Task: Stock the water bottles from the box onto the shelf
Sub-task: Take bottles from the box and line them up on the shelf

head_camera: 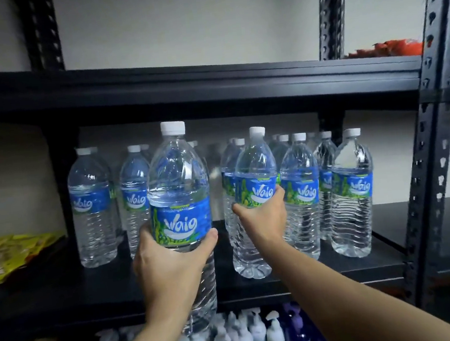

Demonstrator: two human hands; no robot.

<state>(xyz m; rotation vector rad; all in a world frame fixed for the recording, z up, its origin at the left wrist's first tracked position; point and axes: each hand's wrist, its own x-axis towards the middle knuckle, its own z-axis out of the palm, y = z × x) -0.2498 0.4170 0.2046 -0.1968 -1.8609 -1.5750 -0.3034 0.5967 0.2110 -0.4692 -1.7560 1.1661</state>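
we see the left hand [169, 261] wrapped round the near bottle [178, 180], thumb on the right edge of the blue label and fingers curled behind its left side. this bottle is upright, white cap on top, and it is held in front of the shelf [365, 265] rather than on it (its lower end hangs below the shelf's front edge). the right hand [264, 216] reaches further in and grips a second bottle [255, 167] at the lower part of its label, fingers round the far side. that bottle leans slightly, its base down at the shelf board; we cannot tell whether it rests there or sits just above.

behind and beside both, a row of bottles [300, 196] with the same label stands on the shelf, two at the left and several packed close at the right, with a gap in the middle. yellow packets [12, 254] lie at the shelf's left end. red packets [388, 48] sit on the level above, and pump bottles [261, 331] crowd the level below.
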